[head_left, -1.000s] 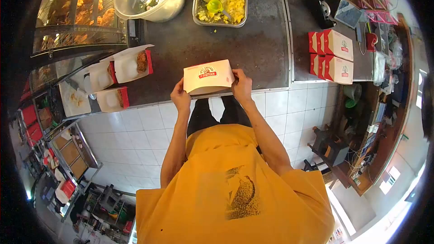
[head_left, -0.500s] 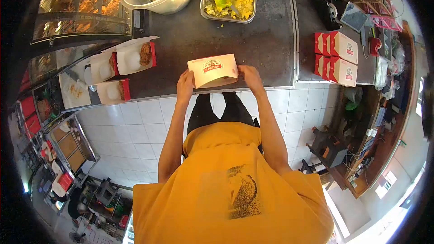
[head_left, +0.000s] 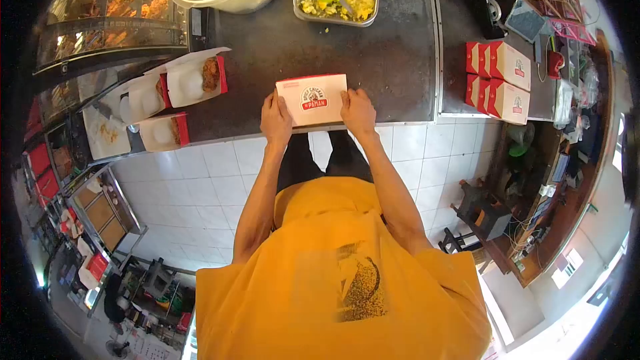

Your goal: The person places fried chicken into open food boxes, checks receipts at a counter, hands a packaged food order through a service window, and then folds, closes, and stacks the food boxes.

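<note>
White cardboard food box with red edging and printed logo, at the dark countertop's near edge, between the hands. Left hand: grasping its one short side. Right hand: grasping the opposite short side.

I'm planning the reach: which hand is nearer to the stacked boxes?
Right. The right hand holds the right side of the carton, toward the stacked boxes; the left hand holds its left side, farther away.
</note>
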{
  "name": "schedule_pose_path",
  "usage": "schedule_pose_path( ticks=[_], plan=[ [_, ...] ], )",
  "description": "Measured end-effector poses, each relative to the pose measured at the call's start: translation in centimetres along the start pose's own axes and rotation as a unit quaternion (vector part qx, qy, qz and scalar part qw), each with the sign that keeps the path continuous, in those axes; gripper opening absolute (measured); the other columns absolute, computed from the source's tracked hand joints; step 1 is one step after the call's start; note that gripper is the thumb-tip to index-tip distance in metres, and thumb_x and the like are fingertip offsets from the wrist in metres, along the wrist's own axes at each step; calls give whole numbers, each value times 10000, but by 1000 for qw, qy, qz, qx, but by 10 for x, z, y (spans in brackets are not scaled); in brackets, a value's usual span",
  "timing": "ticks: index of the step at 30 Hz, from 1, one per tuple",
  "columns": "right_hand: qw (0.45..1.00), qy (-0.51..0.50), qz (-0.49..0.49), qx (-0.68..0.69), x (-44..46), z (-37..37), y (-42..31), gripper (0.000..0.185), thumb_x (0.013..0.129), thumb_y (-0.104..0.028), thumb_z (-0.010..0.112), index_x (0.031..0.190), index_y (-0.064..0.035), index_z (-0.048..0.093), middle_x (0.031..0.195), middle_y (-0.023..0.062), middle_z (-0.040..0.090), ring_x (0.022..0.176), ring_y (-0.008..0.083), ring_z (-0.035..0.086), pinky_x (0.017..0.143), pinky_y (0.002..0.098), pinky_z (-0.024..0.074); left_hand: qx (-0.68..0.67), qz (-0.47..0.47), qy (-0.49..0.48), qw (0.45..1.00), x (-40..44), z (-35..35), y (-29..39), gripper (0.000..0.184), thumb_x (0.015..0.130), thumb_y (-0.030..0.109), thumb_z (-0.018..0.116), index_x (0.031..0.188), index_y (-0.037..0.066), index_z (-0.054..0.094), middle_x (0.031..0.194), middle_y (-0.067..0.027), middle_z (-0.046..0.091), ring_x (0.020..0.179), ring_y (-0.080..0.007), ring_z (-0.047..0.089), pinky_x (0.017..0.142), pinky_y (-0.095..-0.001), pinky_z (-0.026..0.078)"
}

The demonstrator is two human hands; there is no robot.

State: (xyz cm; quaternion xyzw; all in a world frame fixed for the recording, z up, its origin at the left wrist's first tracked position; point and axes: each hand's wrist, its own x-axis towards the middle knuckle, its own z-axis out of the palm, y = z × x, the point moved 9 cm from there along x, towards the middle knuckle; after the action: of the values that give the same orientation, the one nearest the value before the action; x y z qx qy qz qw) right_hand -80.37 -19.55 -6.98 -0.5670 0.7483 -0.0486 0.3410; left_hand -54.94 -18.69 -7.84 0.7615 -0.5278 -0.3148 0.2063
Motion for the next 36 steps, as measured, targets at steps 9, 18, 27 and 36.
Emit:
schedule_pose_path(
  ticks=[9,18,27,36],
  plan=[
    [931,33,-330,-151,-5,1,-73,653,1007,-423,485,1550,-98,326,1624,156,263,1494,387,236,1169,559,298,253,329,-92,905,-4,11,52,723,1025,399,436,1552,-53,233,1666,-177,135,1551,-326,87,1207,-610,39],
    [888,-109,-420,-150,-7,-13,-64,996,695,-438,724,1560,-152,321,1630,201,225,1507,410,205,1190,540,294,262,394,-267,839,13,-12,62,1200,670,514,826,1546,-47,226,1626,-201,226,1526,-342,178,1236,-551,134],
    [924,-37,-371,88,-14,-19,-44,662,682,-246,736,1339,-236,657,1609,214,291,1481,421,272,1188,487,312,42,355,-233,905,4,-16,55,906,643,237,822,1478,118,489,1618,-229,256,1508,-429,201,1218,-527,220],
    [889,105,-57,441,-42,33,28,450,873,112,554,1224,-109,727,1540,260,403,1459,349,360,1179,369,287,-227,149,21,962,-40,7,8,488,803,-77,685,1250,115,714,1551,-258,374,1392,-376,452,1062,-352,438]
  ],
)
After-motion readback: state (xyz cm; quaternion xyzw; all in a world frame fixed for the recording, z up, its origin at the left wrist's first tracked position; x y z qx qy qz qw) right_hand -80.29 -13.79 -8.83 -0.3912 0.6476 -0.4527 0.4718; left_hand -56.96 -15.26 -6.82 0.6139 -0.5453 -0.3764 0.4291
